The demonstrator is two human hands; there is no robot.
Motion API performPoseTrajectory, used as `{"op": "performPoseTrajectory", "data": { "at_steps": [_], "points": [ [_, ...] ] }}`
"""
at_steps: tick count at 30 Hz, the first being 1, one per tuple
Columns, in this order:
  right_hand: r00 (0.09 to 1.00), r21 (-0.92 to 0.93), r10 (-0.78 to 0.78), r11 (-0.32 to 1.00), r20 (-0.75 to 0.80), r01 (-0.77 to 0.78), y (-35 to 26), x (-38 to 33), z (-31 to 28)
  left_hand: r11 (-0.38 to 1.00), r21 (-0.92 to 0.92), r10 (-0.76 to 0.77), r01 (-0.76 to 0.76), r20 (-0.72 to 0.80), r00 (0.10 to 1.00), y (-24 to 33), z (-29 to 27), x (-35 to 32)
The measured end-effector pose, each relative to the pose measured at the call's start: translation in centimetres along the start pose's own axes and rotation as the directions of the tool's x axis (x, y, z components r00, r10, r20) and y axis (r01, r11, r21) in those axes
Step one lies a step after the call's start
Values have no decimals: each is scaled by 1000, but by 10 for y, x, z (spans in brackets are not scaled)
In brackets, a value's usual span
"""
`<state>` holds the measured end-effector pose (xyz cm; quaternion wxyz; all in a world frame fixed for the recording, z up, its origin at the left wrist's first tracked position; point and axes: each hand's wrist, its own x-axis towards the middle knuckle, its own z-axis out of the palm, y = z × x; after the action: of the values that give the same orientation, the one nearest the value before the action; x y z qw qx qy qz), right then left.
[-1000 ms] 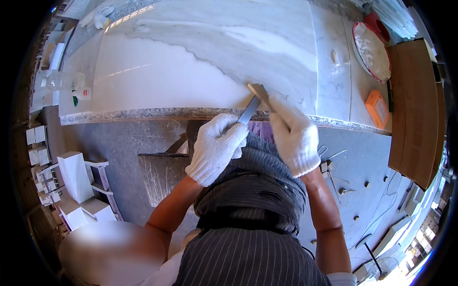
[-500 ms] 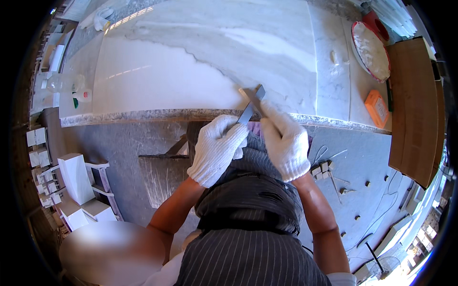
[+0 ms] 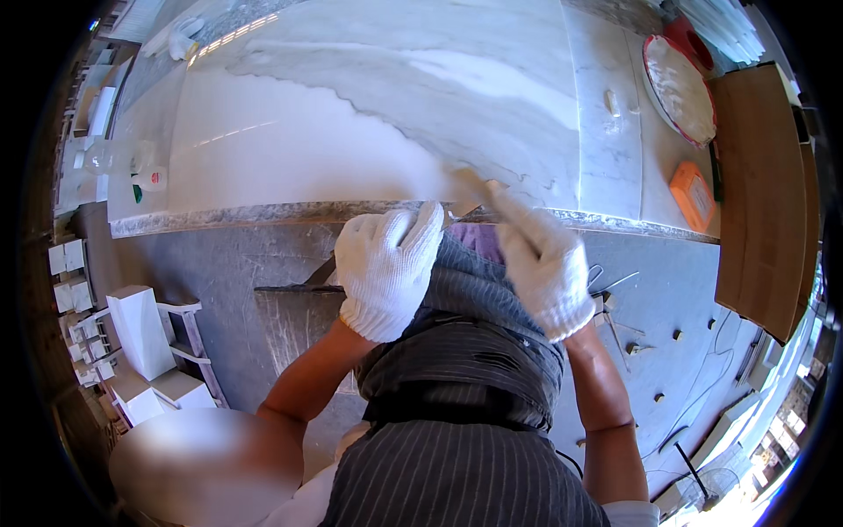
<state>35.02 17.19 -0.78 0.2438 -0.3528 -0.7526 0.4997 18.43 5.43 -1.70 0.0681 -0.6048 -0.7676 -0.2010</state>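
Note:
My right hand (image 3: 544,263), in a white knit glove, is closed round a flat metal scraper (image 3: 470,183). Its blade is smeared by motion and reaches up and left over the near edge of a polished white-and-grey marble slab (image 3: 378,158). In a matching glove, my left hand (image 3: 386,268) is closed beside the slab's front edge, to the left of the right hand. A second flat scraper (image 3: 463,211) shows only as a short blurred piece by its fingertips; the rest is hidden. Whether the two blades touch, I cannot tell.
A red-rimmed basin of pale paste (image 3: 680,92) stands at the far right, with an orange box (image 3: 692,195) nearer. Beyond them rises a cardboard box (image 3: 760,202). Clear bottles (image 3: 149,176) sit on the left. Below lies a floor with cables (image 3: 694,395) and white blocks (image 3: 140,334).
My hands have moved apart, the left turning more upright and the right shifting right. The scrapers, crossed and sharp before, now appear blurred and lower, with less of the left one showing.

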Motion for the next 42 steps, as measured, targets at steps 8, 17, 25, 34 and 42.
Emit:
{"op": "performPoseTrajectory", "data": {
  "at_steps": [8,17,25,34,42],
  "points": [
    [997,-108,-28,994,-73,20,8,-11,13,998,24,49,-49,-5,999,-5,2,0],
    [1000,-64,13,998,13,-12,-9,-17,17,998,-25,58,-59,-17,998,-5,4,-2],
    [973,139,223,967,-58,-213,3,-20,25,998,-50,26,-23,53,998,-3,8,-3],
    [959,248,284,931,-27,-268,-10,-30,41,1000,-8,-14,15,60,998,-1,19,-3],
    [989,-101,-119,989,-86,111,5,-21,37,1000,-4,24,-24,85,996,-2,19,0]
  ]
}}
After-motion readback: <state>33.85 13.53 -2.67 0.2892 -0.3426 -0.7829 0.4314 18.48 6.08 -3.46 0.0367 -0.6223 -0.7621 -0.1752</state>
